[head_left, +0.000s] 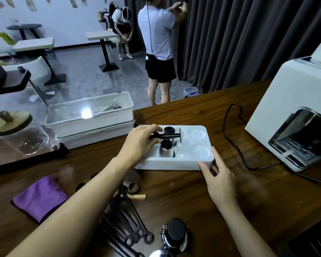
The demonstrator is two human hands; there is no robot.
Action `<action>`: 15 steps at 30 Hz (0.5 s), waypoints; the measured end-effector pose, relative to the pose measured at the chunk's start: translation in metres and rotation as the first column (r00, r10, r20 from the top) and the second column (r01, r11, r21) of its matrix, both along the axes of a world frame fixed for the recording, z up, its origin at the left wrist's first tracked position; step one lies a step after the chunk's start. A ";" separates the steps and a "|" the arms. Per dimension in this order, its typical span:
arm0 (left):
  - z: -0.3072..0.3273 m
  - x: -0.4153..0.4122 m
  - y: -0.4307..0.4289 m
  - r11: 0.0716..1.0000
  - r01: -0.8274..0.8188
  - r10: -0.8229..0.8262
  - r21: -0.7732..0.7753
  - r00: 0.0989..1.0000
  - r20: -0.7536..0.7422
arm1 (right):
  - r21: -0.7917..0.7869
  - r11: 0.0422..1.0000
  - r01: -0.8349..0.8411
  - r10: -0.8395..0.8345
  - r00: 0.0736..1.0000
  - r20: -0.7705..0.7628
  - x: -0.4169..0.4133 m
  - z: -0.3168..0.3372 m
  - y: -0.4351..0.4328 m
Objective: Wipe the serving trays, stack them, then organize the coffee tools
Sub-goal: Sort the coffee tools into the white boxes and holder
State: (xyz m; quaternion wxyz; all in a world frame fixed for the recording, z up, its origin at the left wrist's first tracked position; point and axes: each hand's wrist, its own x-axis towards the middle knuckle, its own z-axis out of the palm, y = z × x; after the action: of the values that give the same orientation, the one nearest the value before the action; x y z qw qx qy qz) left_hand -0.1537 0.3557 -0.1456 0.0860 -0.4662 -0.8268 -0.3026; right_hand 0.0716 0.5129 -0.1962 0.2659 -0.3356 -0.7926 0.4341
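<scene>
Left hand [143,140], pinching the black stemmed tool [170,135], should seat it squarely in the white moulded tray [174,165] that the spread-fingered right hand [218,179] steadies.

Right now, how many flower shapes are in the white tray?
2, both at the white tray's right end: one flower shape farther, one nearer. The left hand could hide more.

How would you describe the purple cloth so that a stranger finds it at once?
Start at the wooden counter, near left part. Left of the heap of dark metal tools lies the folded purple cloth, the only soft, coloured thing there.
</scene>
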 end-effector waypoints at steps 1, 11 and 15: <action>0.000 0.000 0.001 1.000 0.002 -0.002 -0.007 1.000 0.004 | -0.002 1.000 0.000 0.000 1.000 -0.002 0.000 0.000 0.000; -0.008 0.002 0.005 0.998 0.015 -0.010 -0.069 0.998 0.065 | -0.011 1.000 -0.005 0.005 1.000 -0.010 0.000 -0.001 0.001; -0.008 0.002 0.005 0.997 0.014 -0.009 -0.077 0.998 0.058 | -0.010 1.000 -0.005 0.005 1.000 -0.009 0.000 -0.001 0.001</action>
State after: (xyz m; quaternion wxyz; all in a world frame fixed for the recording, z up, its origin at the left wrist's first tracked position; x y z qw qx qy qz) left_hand -0.1516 0.3608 -0.1534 0.0420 -0.4651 -0.8374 -0.2841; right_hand 0.0716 0.5139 -0.1974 0.2669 -0.3328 -0.7901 0.4402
